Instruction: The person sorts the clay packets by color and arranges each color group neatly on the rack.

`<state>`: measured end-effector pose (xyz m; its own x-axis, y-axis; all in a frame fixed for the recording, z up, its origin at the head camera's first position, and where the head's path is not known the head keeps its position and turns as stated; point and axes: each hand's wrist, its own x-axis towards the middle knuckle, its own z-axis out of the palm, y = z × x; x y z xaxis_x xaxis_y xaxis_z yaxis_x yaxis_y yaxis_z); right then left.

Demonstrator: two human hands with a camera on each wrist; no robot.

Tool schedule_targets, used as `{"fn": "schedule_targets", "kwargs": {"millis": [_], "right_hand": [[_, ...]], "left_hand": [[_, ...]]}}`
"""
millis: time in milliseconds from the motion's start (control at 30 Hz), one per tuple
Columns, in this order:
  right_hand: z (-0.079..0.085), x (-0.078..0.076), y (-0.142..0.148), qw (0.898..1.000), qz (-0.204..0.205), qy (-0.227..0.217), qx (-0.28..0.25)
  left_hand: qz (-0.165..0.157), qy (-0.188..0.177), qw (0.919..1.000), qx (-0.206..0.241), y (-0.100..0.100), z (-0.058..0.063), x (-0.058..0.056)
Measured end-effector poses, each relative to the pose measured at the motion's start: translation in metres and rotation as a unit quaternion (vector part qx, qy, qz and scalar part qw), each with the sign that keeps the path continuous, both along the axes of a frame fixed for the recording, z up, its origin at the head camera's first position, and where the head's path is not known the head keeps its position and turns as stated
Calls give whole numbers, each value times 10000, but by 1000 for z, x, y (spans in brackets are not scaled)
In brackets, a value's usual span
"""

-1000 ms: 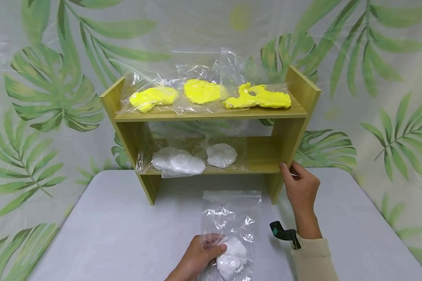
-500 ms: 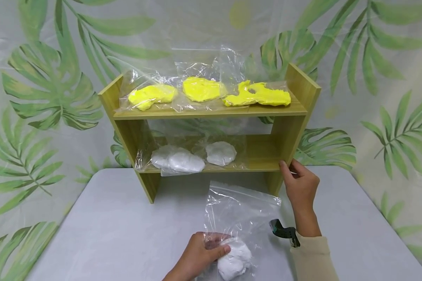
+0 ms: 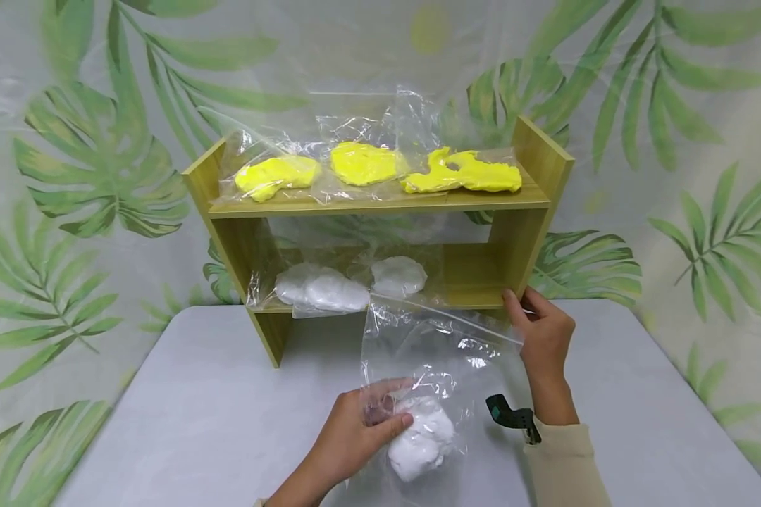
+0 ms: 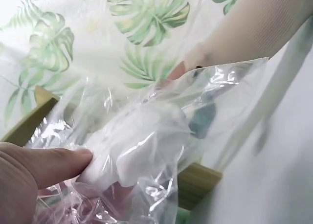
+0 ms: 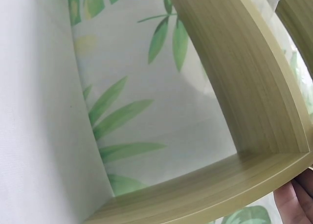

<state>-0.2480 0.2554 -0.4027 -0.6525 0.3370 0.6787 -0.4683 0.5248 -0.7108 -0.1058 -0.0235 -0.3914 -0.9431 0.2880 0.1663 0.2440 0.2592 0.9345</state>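
Note:
My left hand [image 3: 361, 429] pinches a clear zip bag [image 3: 440, 352], its thumb over a soft white clay-like lump [image 3: 421, 436] inside. The bag's zip edge slants up across the front of the lower shelf in the head view. In the left wrist view the thumb [image 4: 63, 164] presses the crinkled plastic beside the white lump [image 4: 151, 131]; the other fingers show partly through the film. My right hand [image 3: 548, 334] grips the right side panel of a wooden shelf unit [image 3: 523, 236], near the lower board. Its fingers [image 5: 293, 199] show at the panel edge in the right wrist view.
Three bagged yellow lumps [image 3: 364, 163] lie along the top shelf. Bagged white lumps [image 3: 398, 276] occupy the left and middle of the lower shelf. The unit stands on a pale table [image 3: 184, 422] before a leaf-print curtain [image 3: 704, 105]. A black wrist mount [image 3: 510, 415] juts from the right sleeve.
My left hand has risen toward the shelf with the bag, whose top edge has swung up and tilted to overlap the lower board. The right hand stays on the panel.

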Motion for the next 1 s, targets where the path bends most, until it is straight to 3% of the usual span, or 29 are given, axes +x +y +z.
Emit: {"fn": "schedule_targets", "kwargs": {"millis": [233, 367, 500, 767, 1000], "right_hand": [[-2, -1, 3, 9999, -100, -90, 85], [-1, 0, 2, 9998, -98, -136, 87], [1, 0, 2, 9998, -112, -143, 130], [-2, -3, 3, 9998, -110, -92, 145], [-2, -2, 3, 9997, -124, 16, 187]], "left_hand": [[333, -345, 9983, 334, -7, 29, -20], [290, -702, 9934, 862, -12, 44, -36], [192, -840, 9896, 1152, -16, 59, -54], [233, -1007, 9894, 1024, -9, 85, -93], [9, -1171, 9870, 1102, 7, 109, -118]]}}
